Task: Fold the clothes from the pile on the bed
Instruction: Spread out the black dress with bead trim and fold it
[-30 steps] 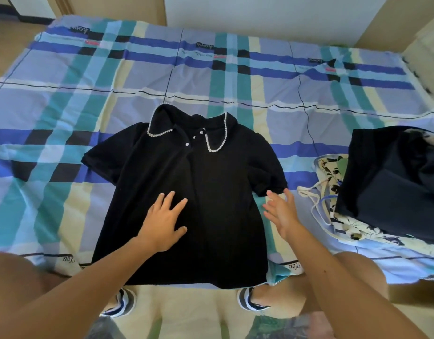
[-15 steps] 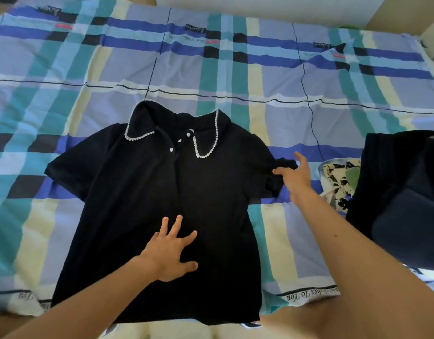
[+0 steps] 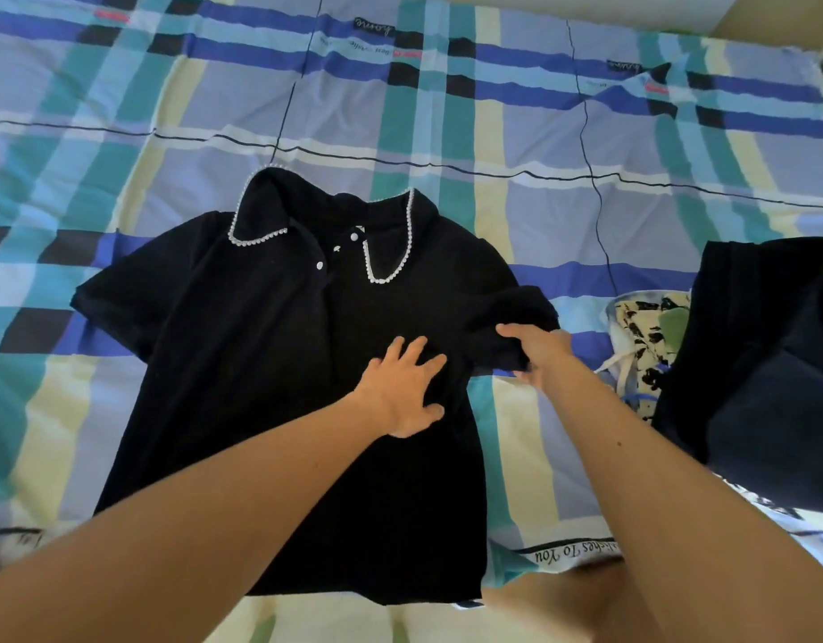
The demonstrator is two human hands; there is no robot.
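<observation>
Folding has barely begun: black shirt (image 3: pixel 242 364) lies flat on the bed (image 3: pixel 562 215), left hand (image 3: pixel 407 392) pressing it with spread fingers, right hand (image 3: pixel 539 352) gripping its sleeve (image 3: pixel 507 317). Pile (image 3: pixel 762 355) beside it waits unfolded.

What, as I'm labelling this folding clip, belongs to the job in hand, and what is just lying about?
In the job: black shirt, left hand flat on it, right hand gripping its sleeve.
Lying about: dark garment and printed garment waiting at right, plaid sheet.
</observation>
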